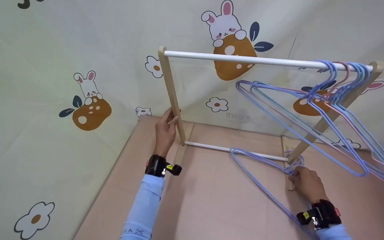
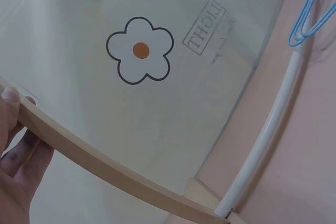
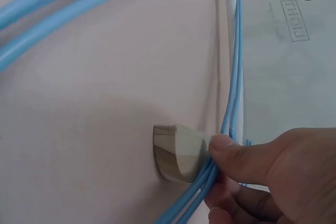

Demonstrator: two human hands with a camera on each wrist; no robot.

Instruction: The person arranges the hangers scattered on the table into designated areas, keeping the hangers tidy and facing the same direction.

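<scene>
My left hand [image 1: 165,131] grips the left wooden post [image 1: 171,90] of a small clothes rack, low on the post; in the left wrist view its thumb lies on the post's face with fingers behind. At the rack's lower right corner, my right hand [image 1: 308,183] pinches several blue wire hangers [image 3: 199,181] near their necks, between thumb and fingers. These hangers lie beside the lower white bar [image 1: 208,146], and their hooks are partly hidden by the hand and right post. Other blue, teal and pink hangers [image 1: 337,96] hang from the top white bar [image 1: 245,59], bunched at its right end.
The rack stands on a pink surface [image 1: 218,200] against a pale wall sheet [image 1: 122,50] printed with rabbits and flowers. The right wooden post [image 1: 322,125] slants behind the hanging hangers. A wooden foot [image 3: 189,150] sticks out beside the right hand.
</scene>
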